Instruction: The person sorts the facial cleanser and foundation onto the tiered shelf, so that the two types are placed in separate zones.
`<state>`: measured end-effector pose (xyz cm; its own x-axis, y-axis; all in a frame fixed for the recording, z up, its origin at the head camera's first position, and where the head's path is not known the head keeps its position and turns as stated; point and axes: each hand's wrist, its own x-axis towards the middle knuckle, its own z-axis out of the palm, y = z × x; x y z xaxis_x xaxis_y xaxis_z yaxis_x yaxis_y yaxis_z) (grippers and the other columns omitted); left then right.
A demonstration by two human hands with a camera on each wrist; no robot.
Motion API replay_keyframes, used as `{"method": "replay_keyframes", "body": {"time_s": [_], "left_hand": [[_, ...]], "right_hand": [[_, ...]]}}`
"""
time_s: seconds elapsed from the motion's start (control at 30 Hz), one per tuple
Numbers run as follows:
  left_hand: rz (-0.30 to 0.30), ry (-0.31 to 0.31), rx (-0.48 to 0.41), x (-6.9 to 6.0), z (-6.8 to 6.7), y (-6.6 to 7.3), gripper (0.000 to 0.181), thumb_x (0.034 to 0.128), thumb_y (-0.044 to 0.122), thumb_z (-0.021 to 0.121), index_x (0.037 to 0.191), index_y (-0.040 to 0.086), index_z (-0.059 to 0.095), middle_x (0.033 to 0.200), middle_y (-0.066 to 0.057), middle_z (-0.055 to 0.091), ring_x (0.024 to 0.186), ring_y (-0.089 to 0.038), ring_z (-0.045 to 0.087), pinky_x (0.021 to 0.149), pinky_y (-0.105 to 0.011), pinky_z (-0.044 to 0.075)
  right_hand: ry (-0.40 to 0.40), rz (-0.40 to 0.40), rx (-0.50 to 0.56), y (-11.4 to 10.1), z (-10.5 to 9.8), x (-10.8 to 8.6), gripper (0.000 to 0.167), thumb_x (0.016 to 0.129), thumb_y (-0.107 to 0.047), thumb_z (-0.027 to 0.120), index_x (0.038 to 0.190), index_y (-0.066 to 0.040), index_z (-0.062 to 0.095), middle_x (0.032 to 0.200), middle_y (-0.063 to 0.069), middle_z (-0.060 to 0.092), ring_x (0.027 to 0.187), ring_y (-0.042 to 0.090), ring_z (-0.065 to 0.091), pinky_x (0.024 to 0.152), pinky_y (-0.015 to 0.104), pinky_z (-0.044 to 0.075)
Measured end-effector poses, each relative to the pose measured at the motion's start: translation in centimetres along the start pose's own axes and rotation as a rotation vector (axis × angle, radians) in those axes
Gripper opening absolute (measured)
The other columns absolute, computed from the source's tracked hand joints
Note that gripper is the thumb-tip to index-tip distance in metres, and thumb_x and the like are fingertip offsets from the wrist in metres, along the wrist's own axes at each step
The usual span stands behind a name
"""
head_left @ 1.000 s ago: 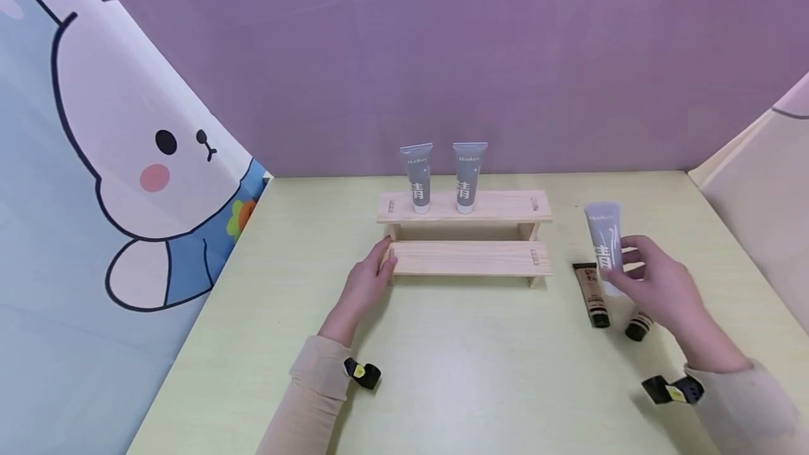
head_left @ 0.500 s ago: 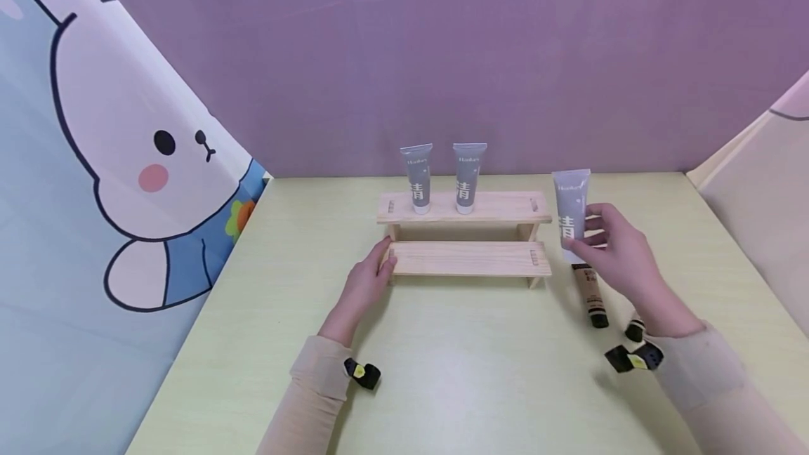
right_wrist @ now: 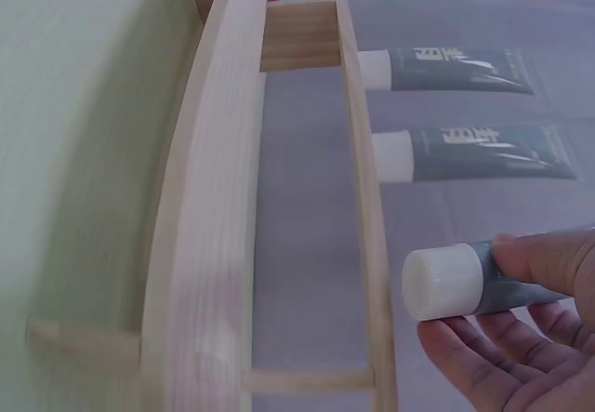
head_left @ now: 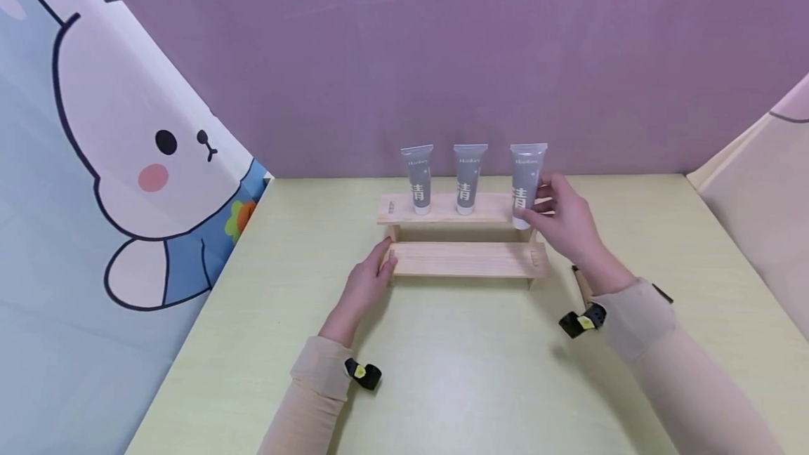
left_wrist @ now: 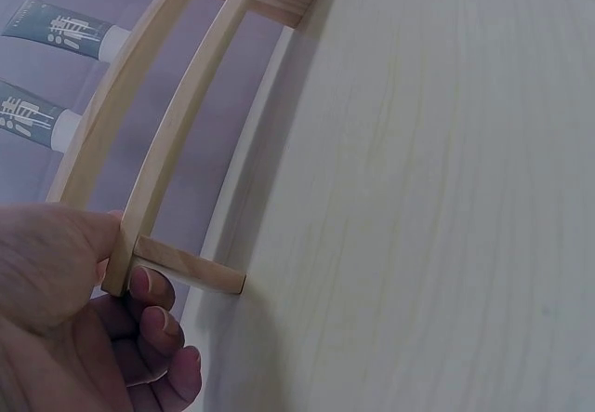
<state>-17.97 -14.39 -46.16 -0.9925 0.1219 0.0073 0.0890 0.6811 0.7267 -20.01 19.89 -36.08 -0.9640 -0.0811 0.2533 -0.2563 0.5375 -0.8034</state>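
A two-tier wooden rack (head_left: 464, 259) stands on the table. My left hand (head_left: 364, 282) grips the left end of its lower shelf; in the left wrist view the thumb and curled fingers of that hand (left_wrist: 74, 310) pinch the board's end. Two grey tubes (head_left: 419, 177) (head_left: 468, 177) stand cap-down on the upper shelf (head_left: 442, 208). Over that shelf's right end, my right hand (head_left: 569, 220) holds a third grey tube (head_left: 526, 177) upright between thumb and fingers. Its white cap (right_wrist: 442, 282) shows a gap from the shelf edge in the right wrist view.
A brown tube (head_left: 582, 286) lies on the table right of the rack, mostly hidden by the right forearm. Another dark end (head_left: 662, 293) shows beyond the sleeve. Behind the table hangs a purple cloth (head_left: 442, 55); a rabbit-print cloth (head_left: 126, 125) is at the left.
My right hand has carried the third grey tube leftward from beside the rack to above the upper shelf's right end. The left hand and the rack have stayed almost still.
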Motion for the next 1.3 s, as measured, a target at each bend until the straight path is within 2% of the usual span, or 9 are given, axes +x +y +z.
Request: {"method": "replay_keyframes", "body": {"time_s": [0.1, 0.23, 0.5, 0.7, 0.9, 1.07, 1.13, 1.3], "left_hand": [[0.002, -0.006, -0.002, 0.0, 0.1, -0.1, 0.053, 0.1038, 0.035, 0.047, 0.153, 0.020, 0.033, 0.141, -0.019, 0.050, 0.130, -0.039, 0.046, 0.106, -0.053, 0.037], [0.002, -0.007, -0.002, -0.1, 0.2, -0.1, 0.052, 0.1038, 0.034, 0.047, 0.153, 0.020, 0.034, 0.141, -0.020, 0.050, 0.129, -0.040, 0.046, 0.106, -0.053, 0.037], [0.015, -0.008, -0.008, -0.2, 0.3, 0.0, 0.052, 0.1041, 0.033, 0.046, 0.152, 0.019, 0.034, 0.138, -0.022, 0.053, 0.127, -0.040, 0.048, 0.104, -0.054, 0.039], [0.009, 0.008, 0.003, -0.3, 0.3, 0.1, 0.052, 0.1035, 0.033, 0.048, 0.152, 0.019, 0.036, 0.136, -0.021, 0.055, 0.126, -0.038, 0.051, 0.104, -0.053, 0.040], [0.019, 0.017, 0.015, -0.2, 0.4, -0.1, 0.051, 0.1033, 0.033, 0.049, 0.151, 0.019, 0.036, 0.135, -0.020, 0.056, 0.125, -0.038, 0.052, 0.104, -0.053, 0.040], [0.022, 0.015, 0.015, -0.1, 0.2, -0.2, 0.051, 0.1035, 0.033, 0.048, 0.152, 0.019, 0.036, 0.128, -0.021, 0.061, 0.121, -0.037, 0.054, 0.104, -0.052, 0.040], [0.015, 0.009, 0.011, 0.0, 0.1, -0.1, 0.052, 0.1036, 0.034, 0.048, 0.152, 0.020, 0.035, 0.127, -0.020, 0.061, 0.120, -0.036, 0.056, 0.104, -0.052, 0.040], [0.007, 0.006, 0.002, 0.0, 0.0, 0.0, 0.052, 0.1036, 0.033, 0.048, 0.152, 0.020, 0.035, 0.133, -0.019, 0.058, 0.121, -0.034, 0.055, 0.103, -0.053, 0.041]], "right_hand": [[-0.001, 0.018, 0.024, -0.1, 0.8, 0.8, 0.046, 0.090, -0.013, 0.072, 0.124, 0.001, 0.044, 0.111, 0.019, 0.060, 0.100, 0.035, 0.064, 0.080, 0.034, 0.056], [0.002, 0.029, 0.070, -0.1, 1.5, 1.6, 0.047, 0.090, -0.011, 0.071, 0.125, 0.002, 0.042, 0.116, 0.021, 0.059, 0.106, 0.037, 0.063, 0.088, 0.045, 0.053], [-0.011, 0.029, 0.089, 0.9, 2.0, 2.1, 0.049, 0.091, -0.013, 0.070, 0.128, 0.001, 0.041, 0.119, 0.021, 0.059, 0.109, 0.037, 0.061, 0.092, 0.046, 0.051], [-0.005, 0.022, 0.052, 0.9, 2.0, 1.9, 0.051, 0.091, -0.014, 0.071, 0.130, 0.000, 0.043, 0.118, 0.020, 0.060, 0.108, 0.036, 0.062, 0.092, 0.045, 0.052], [0.057, -0.020, 0.008, 1.1, 1.1, 0.6, 0.050, 0.090, -0.014, 0.072, 0.130, 0.002, 0.048, 0.118, 0.020, 0.062, 0.105, 0.033, 0.062, 0.091, 0.043, 0.051], [0.081, -0.037, -0.073, 1.5, -0.4, -1.3, 0.040, 0.092, -0.012, 0.069, 0.127, 0.002, 0.053, 0.116, 0.020, 0.063, 0.099, 0.032, 0.065, 0.080, 0.016, 0.050], [0.068, -0.021, -0.118, 1.7, -1.1, -2.1, 0.039, 0.093, -0.013, 0.067, 0.126, 0.001, 0.054, 0.117, 0.020, 0.064, 0.097, 0.032, 0.066, 0.077, 0.013, 0.050], [-0.007, 0.001, -0.237, 2.8, -2.9, -4.1, 0.036, 0.094, -0.014, 0.066, 0.125, 0.001, 0.055, 0.115, 0.022, 0.063, 0.093, 0.037, 0.066, 0.072, 0.040, 0.057]]}}
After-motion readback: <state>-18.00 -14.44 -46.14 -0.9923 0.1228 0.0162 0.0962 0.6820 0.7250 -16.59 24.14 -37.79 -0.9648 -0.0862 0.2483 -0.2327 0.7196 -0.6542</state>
